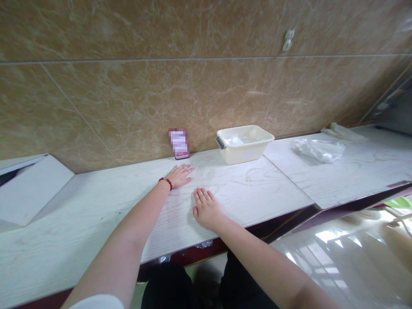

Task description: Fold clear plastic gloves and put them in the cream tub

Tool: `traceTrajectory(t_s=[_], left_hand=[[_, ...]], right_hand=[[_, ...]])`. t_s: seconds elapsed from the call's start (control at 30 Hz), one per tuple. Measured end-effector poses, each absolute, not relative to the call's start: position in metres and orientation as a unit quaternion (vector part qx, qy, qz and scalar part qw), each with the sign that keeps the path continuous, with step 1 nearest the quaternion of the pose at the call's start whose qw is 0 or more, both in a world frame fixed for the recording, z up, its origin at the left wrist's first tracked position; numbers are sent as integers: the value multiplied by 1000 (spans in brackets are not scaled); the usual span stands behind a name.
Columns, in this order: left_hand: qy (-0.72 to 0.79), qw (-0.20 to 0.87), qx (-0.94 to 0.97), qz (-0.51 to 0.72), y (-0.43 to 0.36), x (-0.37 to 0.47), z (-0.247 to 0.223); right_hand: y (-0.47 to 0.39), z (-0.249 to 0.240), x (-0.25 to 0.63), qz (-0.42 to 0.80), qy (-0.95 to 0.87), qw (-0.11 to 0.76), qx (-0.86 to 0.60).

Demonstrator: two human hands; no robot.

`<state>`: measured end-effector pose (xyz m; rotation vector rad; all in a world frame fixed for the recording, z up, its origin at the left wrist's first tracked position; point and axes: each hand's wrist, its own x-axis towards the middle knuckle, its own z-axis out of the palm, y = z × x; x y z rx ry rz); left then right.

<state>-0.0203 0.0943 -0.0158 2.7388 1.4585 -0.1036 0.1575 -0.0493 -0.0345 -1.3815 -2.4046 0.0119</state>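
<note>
My left hand (180, 176) lies flat on the white wood-grain tabletop (251, 193), fingers spread, with a dark red bead bracelet (166, 183) at its wrist. Just beyond its fingertips a phone (180, 144) leans upright against the wall, its screen lit and partly blurred out. My right hand (206, 209) rests palm down on the same top, nearer to me and a little to the right, its fingers extended. Neither hand holds anything. To the right of the phone stands a cream plastic bin (246, 150) with a grey handle clip and some clear plastic inside.
A clear plastic bag (320, 149) and a folded pale cloth-like item (346, 132) lie farther right. At the left edge sits a white box (35, 189). A brown marbled tile wall (135, 94) runs behind, with a small white hook (289, 39) on it.
</note>
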Motion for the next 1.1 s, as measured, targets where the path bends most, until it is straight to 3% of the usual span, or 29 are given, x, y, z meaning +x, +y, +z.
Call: traceTrajectory(t_s=[0.17, 0.5, 0.77, 1.1], left_hand=[[516, 11, 857, 2, 99, -16, -16], [632, -14, 736, 241, 76, -52, 19], [747, 33, 640, 176, 27, -95, 16], [744, 76, 651, 132, 13, -98, -3]], right_hand=[[-49, -35, 158, 4, -854, 182, -488], [-48, -36, 158, 3, -854, 172, -492], [-48, -33, 159, 10, -856, 151, -494], [-44, -28, 161, 65, -853, 142, -497]])
